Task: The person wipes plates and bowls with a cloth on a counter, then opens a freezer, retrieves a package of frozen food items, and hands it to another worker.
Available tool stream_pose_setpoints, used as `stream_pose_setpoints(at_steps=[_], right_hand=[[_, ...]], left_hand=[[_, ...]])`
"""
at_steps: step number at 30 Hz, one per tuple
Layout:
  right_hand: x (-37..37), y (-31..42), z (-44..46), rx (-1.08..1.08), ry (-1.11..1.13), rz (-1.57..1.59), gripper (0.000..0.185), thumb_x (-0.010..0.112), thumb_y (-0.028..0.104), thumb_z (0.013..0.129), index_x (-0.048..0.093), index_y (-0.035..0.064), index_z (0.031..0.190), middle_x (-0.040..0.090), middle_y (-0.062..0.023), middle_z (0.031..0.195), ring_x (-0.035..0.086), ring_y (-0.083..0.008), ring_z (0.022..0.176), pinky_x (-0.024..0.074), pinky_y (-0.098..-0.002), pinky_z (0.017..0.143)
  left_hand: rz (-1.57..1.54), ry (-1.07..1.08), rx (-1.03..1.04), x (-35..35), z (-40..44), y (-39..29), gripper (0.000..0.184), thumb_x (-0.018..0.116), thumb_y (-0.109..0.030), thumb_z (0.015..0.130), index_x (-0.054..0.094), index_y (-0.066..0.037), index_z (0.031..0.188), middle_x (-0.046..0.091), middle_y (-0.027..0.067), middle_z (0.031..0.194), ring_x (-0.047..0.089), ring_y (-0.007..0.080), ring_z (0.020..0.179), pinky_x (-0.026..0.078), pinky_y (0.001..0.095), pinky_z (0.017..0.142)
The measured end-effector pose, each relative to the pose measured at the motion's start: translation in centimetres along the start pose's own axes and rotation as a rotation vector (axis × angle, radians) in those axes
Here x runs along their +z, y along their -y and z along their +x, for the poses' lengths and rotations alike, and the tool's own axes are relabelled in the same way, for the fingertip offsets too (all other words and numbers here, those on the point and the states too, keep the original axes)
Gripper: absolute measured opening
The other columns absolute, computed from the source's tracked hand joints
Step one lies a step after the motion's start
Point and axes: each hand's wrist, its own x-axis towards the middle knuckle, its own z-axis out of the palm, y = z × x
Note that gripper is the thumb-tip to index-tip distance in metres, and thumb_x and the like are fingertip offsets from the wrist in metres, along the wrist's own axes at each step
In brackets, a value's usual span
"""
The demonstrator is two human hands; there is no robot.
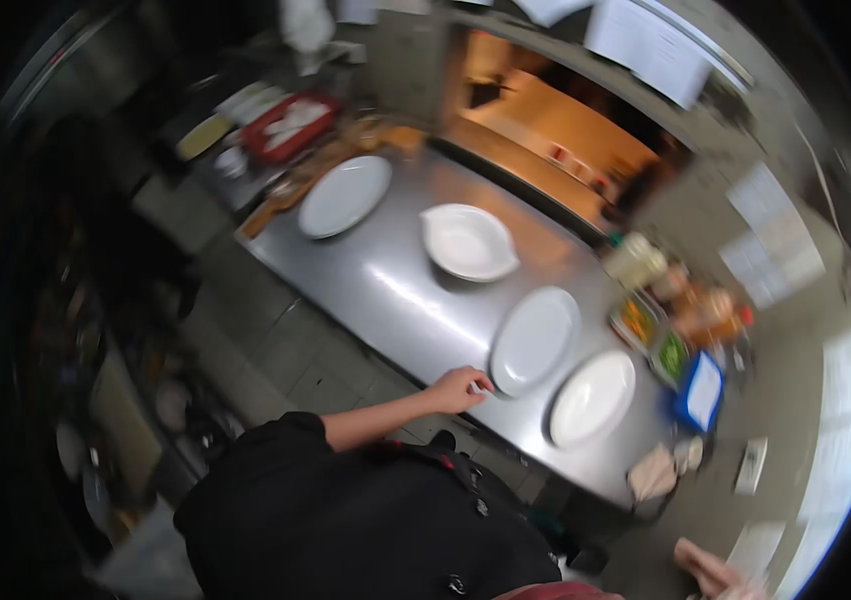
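Observation:
My left hand (460, 390) is at the near edge of the steel table, its fingers curled. It is beside the near end of an oval white plate (536, 341); whether a small thing is between the fingers I cannot make out. At the lower right, my right hand (712, 570) is away from the table, partly cut off and blurred, with fingers stretched out. A second oval white dish (594, 398) lies to the right of the first. Farther left on the table are a deeper white dish with pointed ends (469, 242) and another oval plate (345, 197).
The steel table (386, 290) runs below a lit pass-through window (556, 120). Food containers (638, 318), bottles (636, 262) and a blue box (701, 390) stand at its right end. A red tray (291, 126) is at the far left. Papers (646, 50) hang above.

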Motion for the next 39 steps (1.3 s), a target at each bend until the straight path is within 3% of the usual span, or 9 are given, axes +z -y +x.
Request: stream_pose_setpoints(at_steps=[5,11,13,15,16,17,22,33,39], right_hand=[[8.3,18.7,-3.9,-0.118,0.267,0.542,0.054,0.062,0.024,0.084,0.044,0.0039,0.131,0.046,-0.0189,0.131,0.041,-0.0338,0.123,0.0343,-0.0398,0.101],[8.5,37.2,-7.7,-0.382,0.74,0.926,0.057,0.062,0.022,0.084,0.041,0.0042,0.134,0.043,-0.0181,0.136,0.036,-0.034,0.128,0.0306,-0.0399,0.105],[4.7,44.2,-7.3,-0.686,0.906,1.031,0.058,0.062,0.021,0.084,0.04,0.0043,0.135,0.042,-0.0178,0.137,0.035,-0.0341,0.129,0.0293,-0.04,0.107],[-4.6,51.5,-2.8,-1.412,1.037,1.289,0.056,0.064,0.023,0.083,0.044,0.012,0.133,0.046,-0.0165,0.134,0.043,-0.0343,0.123,0.0348,-0.0418,0.102],[-4.1,54.8,-4.7,-1.487,1.436,1.622,0.05,0.066,0.018,0.08,0.05,0.0141,0.128,0.052,-0.0186,0.124,0.05,-0.0362,0.114,0.0395,-0.0411,0.097],[-8.8,59.3,-3.3,-1.641,1.576,1.39,0.046,0.063,0.018,0.081,0.051,0.0084,0.124,0.055,-0.0193,0.117,0.055,-0.0353,0.104,0.044,-0.0395,0.092],[-10.2,69.9,-6.6,-1.517,1.223,1.078,0.044,0.057,0.028,0.086,0.052,0.0053,0.123,0.059,-0.0205,0.114,0.056,-0.0361,0.106,0.0448,-0.041,0.09],[-9.7,88.2,-10.8,-1.813,1.513,0.908,0.041,0.058,0.033,0.081,0.057,0.0065,0.112,0.062,-0.0209,0.102,0.058,-0.0362,0.098,0.0459,-0.0436,0.084],[-2.5,101.6,-10.7,-1.502,1.412,0.983,0.034,0.062,0.034,0.08,0.062,0.0108,0.105,0.063,-0.0155,0.102,0.058,-0.0345,0.099,0.0469,-0.0418,0.085]], left_hand=[[-0.02,-0.233,-0.094,-2.3,-2.8,3.6,0.021,0.065,-0.015,0.077,0.063,-0.009,0.097,0.056,0.0085,0.093,0.06,0.0158,0.07,0.05,0.0305,0.066],[0.031,-0.618,-0.273,-6.4,-10.9,10.6,0.02,0.065,-0.015,0.078,0.062,-0.009,0.096,0.056,0.0087,0.093,0.062,0.0173,0.072,0.05,0.0302,0.068],[0.056,-0.847,-0.273,-7.7,-15.5,13.2,0.02,0.065,-0.016,0.078,0.062,-0.008,0.095,0.06,0.0094,0.092,0.062,0.0204,0.076,0.05,0.0326,0.07],[0.017,-0.97,-0.401,-8.9,-20.3,17.4,0.02,0.064,-0.018,0.078,0.063,-0.007,0.095,0.064,0.0109,0.09,0.063,0.0246,0.081,0.05,0.0356,0.073],[0.028,-0.974,-0.533,-9.1,-23.1,18.7,0.019,0.064,-0.019,0.077,0.063,-0.007,0.092,0.065,0.0115,0.086,0.063,0.0261,0.081,0.05,0.0367,0.073],[0.039,-1.0,-0.667,-11.1,-27.0,20.5,0.02,0.063,-0.021,0.076,0.063,-0.007,0.089,0.066,0.0121,0.081,0.064,0.0277,0.081,0.05,0.0378,0.073],[0.018,-1.08,-0.756,-14.3,-34.8,23.6,0.016,0.064,-0.018,0.076,0.068,-0.009,0.088,0.068,0.0086,0.083,0.065,0.0251,0.076,0.051,0.034,0.07],[-0.056,-1.325,-0.799,-38.3,-41.7,32.1,0.021,0.077,-0.025,0.069,0.07,-0.006,0.075,0.067,0.0078,0.068,0.064,0.0167,0.063,0.05,0.0287,0.061],[0.071,-0.959,-1.486,-44.2,-46.2,42.6,0.047,0.081,-0.042,0.06,0.07,-0.005,0.086,0.067,0.0176,0.093,0.064,0.0319,0.088,0.051,0.0417,0.077]])
